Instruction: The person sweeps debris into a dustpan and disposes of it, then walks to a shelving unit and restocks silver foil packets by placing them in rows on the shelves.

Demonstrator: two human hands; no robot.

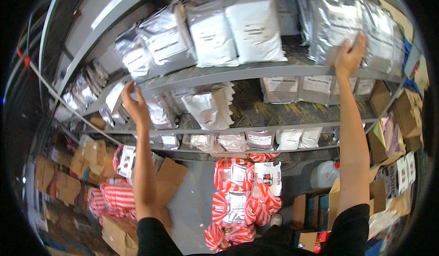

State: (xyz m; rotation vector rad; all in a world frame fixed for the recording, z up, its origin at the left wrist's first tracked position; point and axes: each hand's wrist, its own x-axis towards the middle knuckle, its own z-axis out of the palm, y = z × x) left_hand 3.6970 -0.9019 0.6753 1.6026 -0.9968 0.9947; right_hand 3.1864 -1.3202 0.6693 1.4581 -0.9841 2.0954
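My right hand [350, 57] is raised to the upper shelf at the right. Its fingers are stretched out and apart, resting against the front of a silver foil pouch [336, 20] with a printed label. At the left my left hand [133, 101] is by the upper shelf's edge, just below the corner of another silver pouch [136, 57]. Its fingers are slightly bent and apart, and nothing shows in them. Between my hands, white-faced pouches [254, 25] stand upright in a row on the upper shelf [219, 74].
Lower shelves hold more silver pouches [208, 107] and pale packets [260, 139]. On the grey floor [190, 201] lie red-and-white striped bags [233, 173] and a white printed box [270, 176]. Cardboard boxes [64, 178] crowd both sides. A translucent jug [325, 173] stands at the right.
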